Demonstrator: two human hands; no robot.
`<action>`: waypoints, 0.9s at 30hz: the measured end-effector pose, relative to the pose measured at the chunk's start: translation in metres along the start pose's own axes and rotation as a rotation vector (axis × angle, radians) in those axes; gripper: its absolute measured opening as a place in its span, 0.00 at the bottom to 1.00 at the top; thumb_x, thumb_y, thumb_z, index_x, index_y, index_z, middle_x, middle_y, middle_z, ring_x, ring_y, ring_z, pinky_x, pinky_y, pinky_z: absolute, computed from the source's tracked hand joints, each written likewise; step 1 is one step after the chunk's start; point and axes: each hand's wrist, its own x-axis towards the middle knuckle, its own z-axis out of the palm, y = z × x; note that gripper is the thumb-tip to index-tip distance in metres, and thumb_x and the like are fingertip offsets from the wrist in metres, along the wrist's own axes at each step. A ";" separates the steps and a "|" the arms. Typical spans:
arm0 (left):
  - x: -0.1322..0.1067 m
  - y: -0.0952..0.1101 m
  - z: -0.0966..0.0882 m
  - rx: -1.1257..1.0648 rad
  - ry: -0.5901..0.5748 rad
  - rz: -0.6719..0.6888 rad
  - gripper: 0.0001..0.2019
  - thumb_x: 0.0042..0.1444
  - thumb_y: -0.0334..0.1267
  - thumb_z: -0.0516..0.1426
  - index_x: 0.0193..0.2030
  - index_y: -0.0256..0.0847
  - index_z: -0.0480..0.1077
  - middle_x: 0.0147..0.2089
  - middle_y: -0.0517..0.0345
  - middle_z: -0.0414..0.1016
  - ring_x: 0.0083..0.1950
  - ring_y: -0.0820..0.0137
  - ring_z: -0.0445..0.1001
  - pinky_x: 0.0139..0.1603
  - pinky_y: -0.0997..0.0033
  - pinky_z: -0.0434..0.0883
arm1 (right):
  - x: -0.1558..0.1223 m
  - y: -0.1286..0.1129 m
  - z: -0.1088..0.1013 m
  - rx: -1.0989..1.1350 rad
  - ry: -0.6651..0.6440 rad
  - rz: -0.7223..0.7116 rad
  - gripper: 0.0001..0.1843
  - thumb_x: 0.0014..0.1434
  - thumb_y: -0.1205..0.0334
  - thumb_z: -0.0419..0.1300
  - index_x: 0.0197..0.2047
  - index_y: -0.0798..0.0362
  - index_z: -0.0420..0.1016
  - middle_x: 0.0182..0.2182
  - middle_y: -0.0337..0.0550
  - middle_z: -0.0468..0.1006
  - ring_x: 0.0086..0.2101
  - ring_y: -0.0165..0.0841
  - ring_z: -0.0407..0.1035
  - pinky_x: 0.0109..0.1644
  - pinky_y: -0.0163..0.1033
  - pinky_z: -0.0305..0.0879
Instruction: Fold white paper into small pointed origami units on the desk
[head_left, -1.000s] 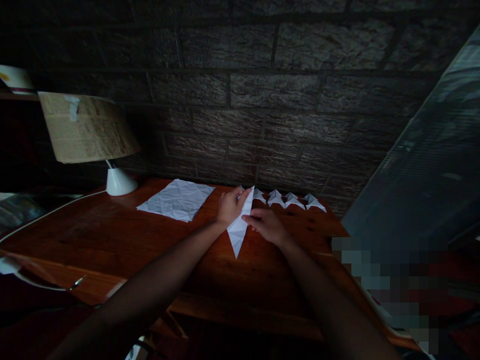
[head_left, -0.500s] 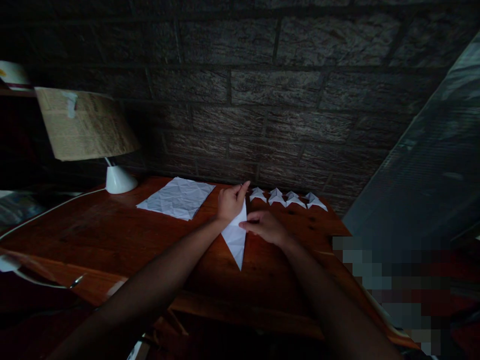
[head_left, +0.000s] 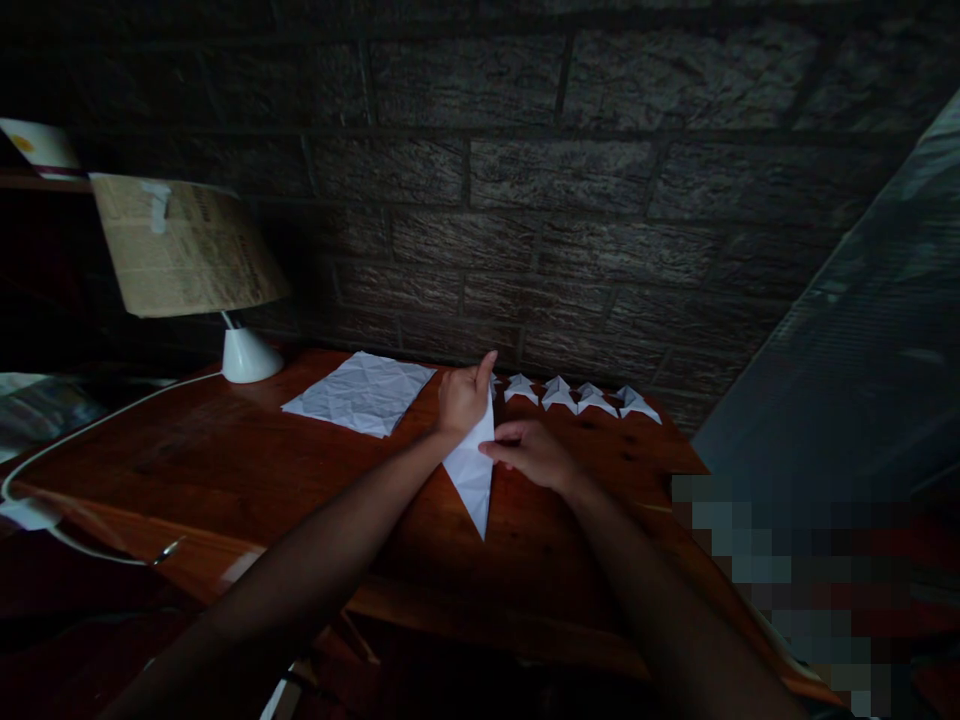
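A white sheet of paper [head_left: 471, 477], folded into a long kite shape, lies on the table with its sharp tip toward me. Across its upper part rests my left hand [head_left: 463, 400], closed on the paper, with one digit pointing up and away; the top of the paper is hidden beneath it. My right hand [head_left: 529, 448] pinches the paper's right edge near the middle, thumb and forefinger together. Just beyond my hands, several small folded paper pieces [head_left: 559, 393] with pointed peaks stand in a row, one partly hidden by my left hand.
Left of my hands lies a flat stack of creased white paper [head_left: 364, 392]. A lamp [head_left: 251, 357] with a papery shade stands at the back left, its white cord [head_left: 112, 418] crossing the table [head_left: 225, 475]. A dark brick wall [head_left: 555, 180] rises behind.
The whole view has shifted slightly. My left hand has turned a little over the paper, its extended digit rising. My right hand keeps its pinch at the edge.
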 end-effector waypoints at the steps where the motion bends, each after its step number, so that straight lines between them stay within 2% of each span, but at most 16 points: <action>1: 0.001 0.000 -0.001 0.007 -0.005 -0.003 0.29 0.65 0.53 0.48 0.14 0.44 0.56 0.17 0.59 0.57 0.22 0.71 0.59 0.30 0.66 0.53 | 0.001 0.000 0.001 0.003 0.001 -0.007 0.12 0.52 0.54 0.65 0.26 0.54 0.77 0.22 0.37 0.74 0.23 0.27 0.63 0.28 0.34 0.56; 3: 0.002 -0.002 -0.003 -0.005 -0.074 0.003 0.29 0.66 0.52 0.45 0.15 0.43 0.57 0.18 0.58 0.59 0.23 0.70 0.61 0.31 0.67 0.54 | 0.001 0.001 0.000 -0.008 0.001 -0.004 0.12 0.51 0.54 0.65 0.25 0.54 0.77 0.21 0.37 0.74 0.23 0.28 0.63 0.28 0.34 0.56; 5: 0.004 -0.007 -0.004 -0.060 -0.224 0.037 0.29 0.67 0.52 0.44 0.16 0.42 0.60 0.19 0.58 0.61 0.24 0.70 0.63 0.30 0.68 0.56 | 0.000 0.002 -0.006 -0.024 0.018 0.009 0.13 0.52 0.53 0.65 0.24 0.54 0.76 0.20 0.37 0.73 0.23 0.28 0.63 0.29 0.34 0.56; 9: 0.005 -0.019 -0.003 -0.229 -0.565 0.032 0.25 0.57 0.60 0.54 0.23 0.39 0.65 0.21 0.63 0.61 0.24 0.74 0.59 0.25 0.74 0.53 | -0.003 0.007 -0.026 -0.020 0.175 0.001 0.16 0.53 0.50 0.64 0.24 0.54 0.75 0.19 0.36 0.70 0.23 0.27 0.62 0.29 0.34 0.56; 11: 0.005 -0.023 0.000 -0.286 -0.665 -0.023 0.24 0.55 0.60 0.56 0.26 0.38 0.68 0.22 0.64 0.62 0.23 0.75 0.59 0.23 0.75 0.53 | -0.004 0.010 -0.034 -0.008 0.218 0.008 0.16 0.53 0.49 0.64 0.26 0.54 0.76 0.20 0.35 0.70 0.23 0.27 0.61 0.29 0.34 0.55; 13: 0.005 -0.024 0.001 -0.311 -0.697 -0.060 0.25 0.54 0.60 0.56 0.26 0.37 0.68 0.22 0.64 0.62 0.23 0.75 0.59 0.22 0.76 0.53 | -0.004 0.013 -0.038 0.005 0.216 0.025 0.16 0.52 0.48 0.64 0.27 0.54 0.76 0.19 0.35 0.70 0.23 0.27 0.61 0.29 0.34 0.55; 17: 0.004 -0.025 0.001 -0.331 -0.668 -0.086 0.26 0.53 0.61 0.57 0.22 0.38 0.64 0.20 0.65 0.61 0.21 0.77 0.58 0.21 0.76 0.51 | -0.002 0.015 -0.037 0.018 0.181 0.038 0.18 0.52 0.45 0.64 0.28 0.54 0.76 0.19 0.36 0.70 0.23 0.28 0.61 0.28 0.35 0.55; 19: 0.005 -0.026 0.000 -0.370 -0.661 -0.145 0.26 0.51 0.63 0.58 0.23 0.38 0.66 0.20 0.65 0.63 0.20 0.77 0.59 0.21 0.76 0.52 | -0.002 0.013 -0.037 0.009 0.180 0.036 0.20 0.52 0.43 0.64 0.28 0.53 0.77 0.19 0.35 0.70 0.22 0.28 0.61 0.28 0.35 0.54; 23: 0.008 -0.030 0.000 -0.434 -0.653 -0.350 0.29 0.49 0.67 0.57 0.27 0.36 0.71 0.22 0.61 0.70 0.21 0.75 0.63 0.21 0.75 0.57 | -0.004 0.010 -0.045 0.024 0.251 0.036 0.20 0.49 0.42 0.65 0.26 0.53 0.76 0.19 0.35 0.69 0.23 0.28 0.60 0.29 0.35 0.54; 27: 0.006 -0.030 0.001 -0.469 -0.667 -0.377 0.28 0.50 0.64 0.59 0.29 0.36 0.74 0.25 0.59 0.73 0.23 0.75 0.68 0.24 0.76 0.62 | -0.010 0.013 -0.059 0.066 0.357 0.102 0.20 0.48 0.44 0.66 0.31 0.54 0.79 0.23 0.38 0.73 0.25 0.29 0.63 0.29 0.35 0.56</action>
